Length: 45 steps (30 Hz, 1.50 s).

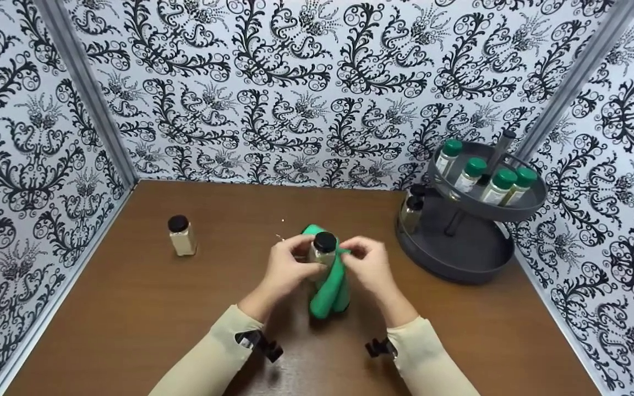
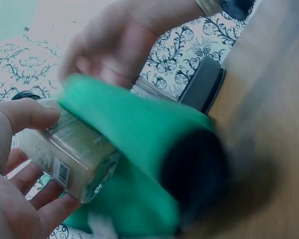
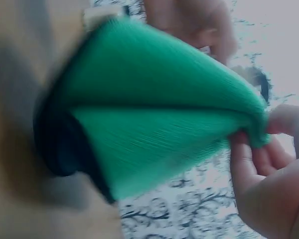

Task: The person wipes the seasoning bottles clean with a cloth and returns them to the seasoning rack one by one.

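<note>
My left hand (image 1: 290,264) grips a clear, square-sided spice jar (image 2: 72,149) with a black lid (image 1: 325,241) and pale contents. In the left wrist view the thumb lies on one face, the fingers behind, and a barcode label shows. Between the hands hangs a green cloth (image 1: 328,291) with a dark edge, folded over and lying against the jar's side. My right hand (image 1: 366,267) pinches an upper part of the cloth (image 3: 164,94) between thumb and fingers, as the right wrist view shows.
Another black-lidded jar (image 1: 183,236) stands on the brown table (image 1: 229,330) at left. A dark two-tier rack (image 1: 460,264) is at right, with several green-capped jars (image 1: 471,175) on top and black-lidded jars (image 1: 411,212) below. Patterned walls (image 1: 295,82) enclose the table.
</note>
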Each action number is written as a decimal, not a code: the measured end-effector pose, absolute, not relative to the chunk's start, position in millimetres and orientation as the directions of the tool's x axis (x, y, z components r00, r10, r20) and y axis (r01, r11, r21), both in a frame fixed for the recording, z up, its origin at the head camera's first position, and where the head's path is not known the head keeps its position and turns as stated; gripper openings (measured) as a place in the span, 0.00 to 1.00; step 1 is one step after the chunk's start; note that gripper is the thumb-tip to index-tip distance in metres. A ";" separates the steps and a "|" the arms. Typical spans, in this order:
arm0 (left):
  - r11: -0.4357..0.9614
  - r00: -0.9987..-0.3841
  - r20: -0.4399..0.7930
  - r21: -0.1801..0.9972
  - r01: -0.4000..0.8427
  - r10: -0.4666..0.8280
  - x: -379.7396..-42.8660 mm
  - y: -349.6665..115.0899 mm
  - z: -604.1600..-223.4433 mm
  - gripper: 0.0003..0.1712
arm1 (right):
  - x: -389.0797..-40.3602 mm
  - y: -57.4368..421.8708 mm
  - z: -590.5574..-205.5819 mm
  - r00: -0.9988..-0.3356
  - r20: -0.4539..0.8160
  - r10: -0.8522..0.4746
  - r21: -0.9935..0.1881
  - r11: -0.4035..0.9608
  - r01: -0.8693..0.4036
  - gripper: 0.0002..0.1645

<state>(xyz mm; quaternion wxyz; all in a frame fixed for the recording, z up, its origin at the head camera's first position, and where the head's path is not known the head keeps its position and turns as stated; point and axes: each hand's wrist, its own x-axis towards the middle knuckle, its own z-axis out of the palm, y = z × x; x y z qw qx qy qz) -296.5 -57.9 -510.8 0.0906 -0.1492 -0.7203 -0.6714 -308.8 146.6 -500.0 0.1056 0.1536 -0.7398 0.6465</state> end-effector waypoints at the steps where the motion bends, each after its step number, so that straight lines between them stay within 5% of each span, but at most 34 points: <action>1: 0.043 -0.942 0.325 0.943 0.330 0.089 -295.7 -58.0 -510.0 0.31 | -311.2 145.7 -505.9 -0.939 0.322 -0.120 -0.926 0.165 -0.339 0.08; 8: 0.030 -0.937 0.337 0.940 0.341 0.089 -295.9 -58.0 -508.5 0.30 | -312.3 143.9 -514.0 -0.957 0.243 -0.161 -0.914 0.292 -0.282 0.10; 17: 0.086 -0.928 0.352 0.928 0.363 0.118 -297.0 -57.3 -512.9 0.29 | -293.8 153.8 -471.6 -0.896 0.444 0.008 -0.893 -0.086 -0.443 0.11; 28: 0.012 -0.923 0.366 0.929 0.370 0.117 -288.6 -53.7 -503.7 0.32 | -312.2 149.0 -502.5 -0.934 0.297 -0.201 -0.843 0.404 -0.355 0.07; 37: 0.106 -0.917 0.378 0.914 0.391 0.126 -291.5 -51.6 -510.5 0.30 | -294.2 157.8 -474.1 -0.879 0.477 -0.006 -0.879 0.013 -0.477 0.08; 45: 0.129 -0.927 0.366 0.919 0.374 0.080 -291.9 -52.6 -511.7 0.31 | -304.3 156.5 -483.1 -0.914 0.396 -0.090 -0.906 0.122 -0.404 0.07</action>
